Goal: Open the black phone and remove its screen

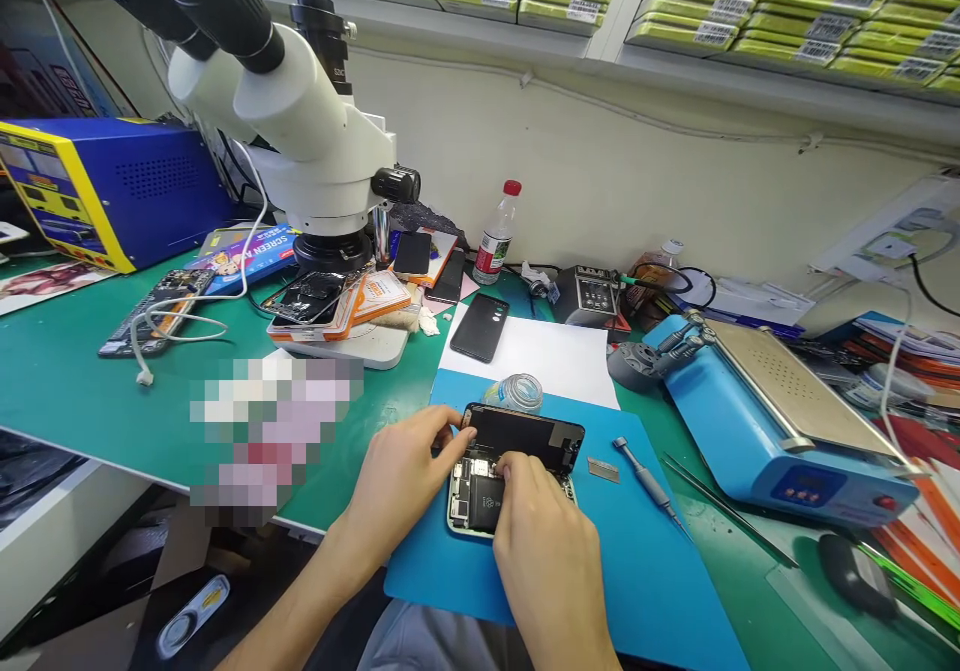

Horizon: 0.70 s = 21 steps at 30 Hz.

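An opened phone lies on a blue work mat [637,581]. Its body [459,506] shows a black battery and metal-shielded parts, while the dark screen panel [536,434] stands tilted up along the far side. My left hand [401,466] pinches the panel's left edge between thumb and fingers. Over the phone body, my right hand [551,531] has its fingers curled together, their tips down near the inner parts below the panel. Whatever those fingertips hold or press is hidden. Right of the phone are a small metal blade [603,469] and a grey screwdriver [651,486].
Behind the phone stands a glass jar [517,393], with a black phone [480,328] on white paper beyond. A microscope [315,151] rises at left. Tweezers [731,511] and a blue heating plate unit [780,431] occupy the right. A red-capped bottle [495,241] is by the wall.
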Each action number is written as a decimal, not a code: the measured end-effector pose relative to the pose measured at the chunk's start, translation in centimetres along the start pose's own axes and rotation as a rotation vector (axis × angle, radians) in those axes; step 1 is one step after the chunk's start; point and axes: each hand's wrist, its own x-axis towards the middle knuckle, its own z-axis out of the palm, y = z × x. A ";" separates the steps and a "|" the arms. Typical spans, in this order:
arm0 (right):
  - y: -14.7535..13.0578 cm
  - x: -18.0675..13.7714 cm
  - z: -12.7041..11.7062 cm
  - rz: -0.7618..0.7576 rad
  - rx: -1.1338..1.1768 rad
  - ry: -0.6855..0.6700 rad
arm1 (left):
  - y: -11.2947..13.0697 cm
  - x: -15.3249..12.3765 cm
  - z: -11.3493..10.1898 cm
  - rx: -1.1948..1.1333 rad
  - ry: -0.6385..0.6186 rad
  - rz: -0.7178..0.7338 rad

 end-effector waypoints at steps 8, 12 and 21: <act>-1.3 0.2 0.8 0.036 -0.166 0.045 | -0.4 0.1 0.5 0.031 0.026 0.029; -1.9 0.1 1.1 0.074 -0.215 0.083 | -0.6 -0.1 0.6 0.056 0.043 0.047; -2.3 0.0 1.3 0.055 -0.171 0.132 | -0.6 -0.1 0.6 0.070 0.041 0.067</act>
